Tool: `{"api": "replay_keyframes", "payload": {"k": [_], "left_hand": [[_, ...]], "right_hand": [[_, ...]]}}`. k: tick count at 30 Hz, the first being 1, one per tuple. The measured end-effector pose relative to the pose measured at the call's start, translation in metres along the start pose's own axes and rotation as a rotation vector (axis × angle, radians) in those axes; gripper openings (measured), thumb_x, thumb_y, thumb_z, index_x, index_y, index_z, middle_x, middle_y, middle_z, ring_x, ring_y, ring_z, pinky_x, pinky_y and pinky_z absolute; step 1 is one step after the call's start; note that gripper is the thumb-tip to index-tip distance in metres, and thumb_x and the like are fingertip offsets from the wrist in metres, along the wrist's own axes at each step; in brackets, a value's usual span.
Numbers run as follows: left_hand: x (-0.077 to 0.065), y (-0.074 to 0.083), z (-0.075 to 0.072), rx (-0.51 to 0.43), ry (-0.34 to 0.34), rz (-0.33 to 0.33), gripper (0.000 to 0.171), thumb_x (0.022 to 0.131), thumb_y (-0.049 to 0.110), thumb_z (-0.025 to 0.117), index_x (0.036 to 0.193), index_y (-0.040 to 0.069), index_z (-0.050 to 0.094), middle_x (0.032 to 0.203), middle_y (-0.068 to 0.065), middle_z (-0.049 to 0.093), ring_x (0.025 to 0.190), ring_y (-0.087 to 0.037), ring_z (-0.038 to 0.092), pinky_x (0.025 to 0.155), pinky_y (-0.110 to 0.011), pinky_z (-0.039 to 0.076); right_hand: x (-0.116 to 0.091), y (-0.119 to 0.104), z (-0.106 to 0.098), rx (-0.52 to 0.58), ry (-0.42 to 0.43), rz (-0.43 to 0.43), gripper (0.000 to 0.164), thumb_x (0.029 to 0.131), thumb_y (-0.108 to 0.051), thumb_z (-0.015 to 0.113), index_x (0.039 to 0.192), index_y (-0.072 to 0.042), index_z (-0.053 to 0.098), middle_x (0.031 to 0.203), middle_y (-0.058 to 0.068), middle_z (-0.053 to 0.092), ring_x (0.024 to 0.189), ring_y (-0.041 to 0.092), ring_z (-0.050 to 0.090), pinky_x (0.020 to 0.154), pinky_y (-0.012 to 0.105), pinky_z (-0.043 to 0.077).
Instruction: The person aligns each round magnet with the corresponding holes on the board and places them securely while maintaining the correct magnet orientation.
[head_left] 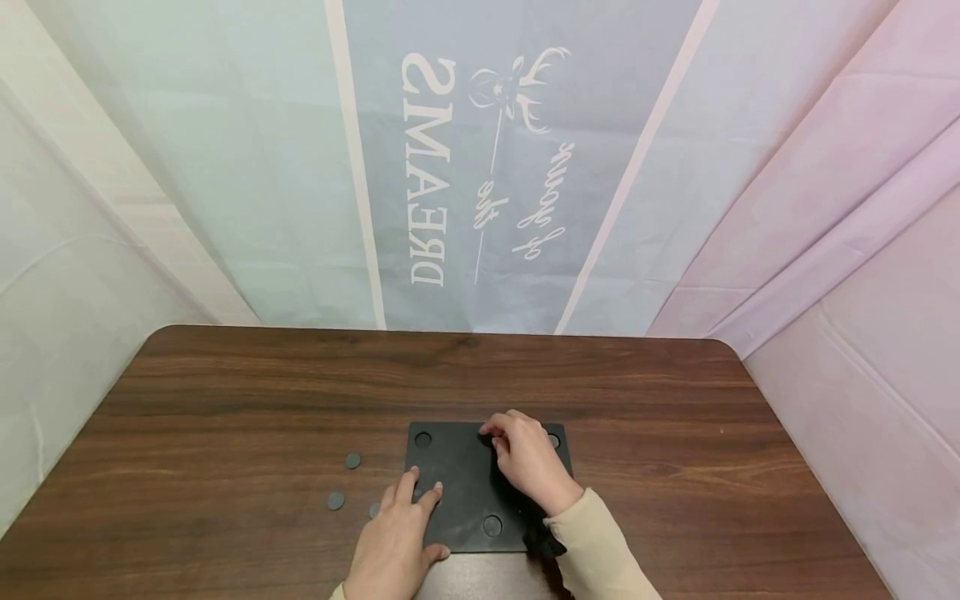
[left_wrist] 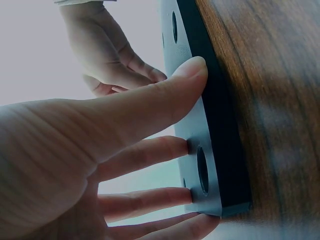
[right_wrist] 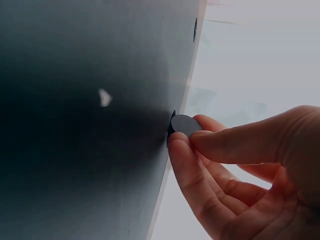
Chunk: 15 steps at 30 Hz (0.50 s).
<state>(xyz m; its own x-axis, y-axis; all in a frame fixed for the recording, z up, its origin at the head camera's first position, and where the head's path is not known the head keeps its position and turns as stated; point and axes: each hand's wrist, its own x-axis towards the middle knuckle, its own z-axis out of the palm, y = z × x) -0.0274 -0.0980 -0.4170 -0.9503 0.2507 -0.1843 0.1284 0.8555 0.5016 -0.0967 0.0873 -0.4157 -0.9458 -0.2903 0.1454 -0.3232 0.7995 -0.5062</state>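
Note:
A black rectangular board with round recesses in its top lies near the front of the table. My right hand pinches a small grey disc between thumb and fingers, tilted at a recess by the board's far edge. With fingers spread, my left hand rests on the board's left side; its thumb presses at the near edge. One round recess shows at the far left corner, another recess near the front. My right hand partly covers the far right recess.
Left of the board lie loose grey discs: one disc farther back, a second disc nearer, and a third disc partly hidden by my left hand. The wooden table ends at a printed cloth backdrop.

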Motion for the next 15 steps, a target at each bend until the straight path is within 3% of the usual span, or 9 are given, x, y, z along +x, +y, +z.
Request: {"api": "replay_keyframes", "payload": {"k": [7, 15], "left_hand": [[0.0011, -0.0003, -0.0018, 0.004, -0.003, 0.003, 0.066, 0.064, 0.028, 0.087, 0.123, 0.006, 0.065, 0.138, -0.026, 0.044, 0.118, -0.047, 0.049, 0.066, -0.053, 0.055], [0.0008, -0.0007, -0.0031, 0.002, 0.005, 0.009, 0.067, 0.063, 0.028, 0.088, 0.122, 0.006, 0.066, 0.138, -0.025, 0.045, 0.119, -0.047, 0.049, 0.066, -0.052, 0.055]], "right_hand": [[0.0042, 0.0002, 0.0015, -0.019, 0.015, -0.018, 0.020, 0.084, 0.009, 0.061, 0.089, -0.008, 0.070, 0.078, 0.002, 0.061, 0.068, 0.013, 0.057, 0.061, 0.026, 0.048], [0.0084, -0.0014, -0.0012, 0.015, -0.029, 0.015, 0.018, 0.085, 0.009, 0.059, 0.088, -0.007, 0.066, 0.080, 0.002, 0.064, 0.069, 0.012, 0.060, 0.061, 0.025, 0.050]]}}
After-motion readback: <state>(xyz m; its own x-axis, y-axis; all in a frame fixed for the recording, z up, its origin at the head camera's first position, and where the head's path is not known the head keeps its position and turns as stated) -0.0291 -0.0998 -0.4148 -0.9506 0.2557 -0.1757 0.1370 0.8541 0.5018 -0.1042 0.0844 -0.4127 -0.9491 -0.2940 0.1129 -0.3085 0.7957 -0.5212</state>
